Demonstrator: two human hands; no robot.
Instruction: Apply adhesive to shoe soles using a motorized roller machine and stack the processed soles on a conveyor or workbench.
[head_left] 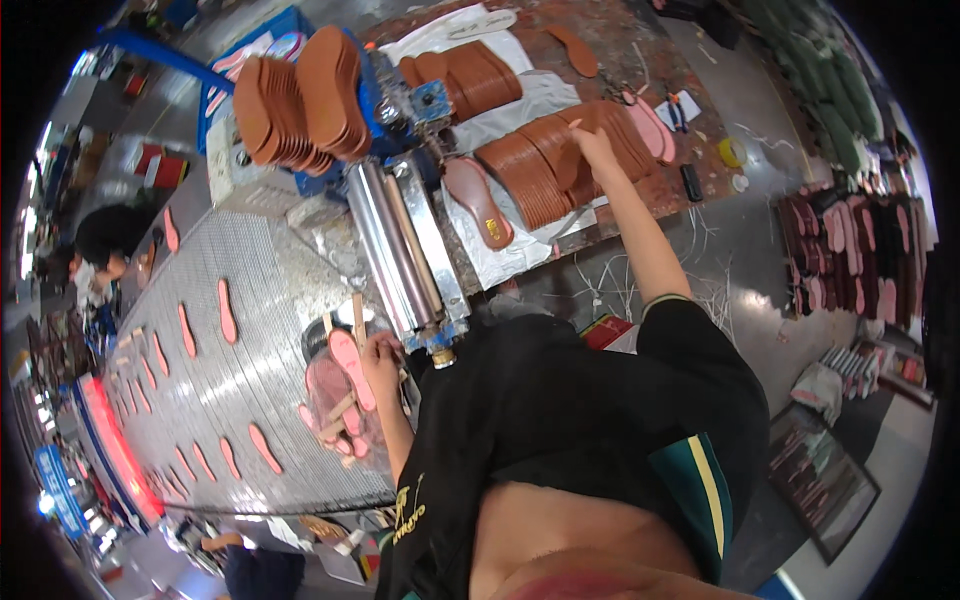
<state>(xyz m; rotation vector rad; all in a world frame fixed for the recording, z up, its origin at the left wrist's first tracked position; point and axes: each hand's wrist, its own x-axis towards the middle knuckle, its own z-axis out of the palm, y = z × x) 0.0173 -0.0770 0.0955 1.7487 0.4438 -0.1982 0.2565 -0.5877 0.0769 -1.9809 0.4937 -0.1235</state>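
At the machine's near end, my left hand (pixel 381 362) is closed at the edge of a pink insole (pixel 349 368), above a pile of pink insoles and tan strips (pixel 335 405). My right arm reaches over the table to a long row of brown insoles (pixel 525 165) standing packed on edge. There my right hand (pixel 597 152) pinches a brown insole (pixel 569 168) that tilts out of the row. Between my hands lies the roller machine (pixel 385 245) with its shiny metal rollers. A single brown insole with a gold mark (pixel 480 205) rests on white paper beside it.
Stacks of brown insoles (pixel 330 90) stand on top of the machine. On the left, a mesh conveyor belt (pixel 290 280) carries spaced pink insoles (pixel 227 312). Scissors (pixel 677 112), yellow tape (pixel 732 152) and pink insoles (pixel 652 130) lie at the table's right. A loaded rack (pixel 850 250) stands farther right.
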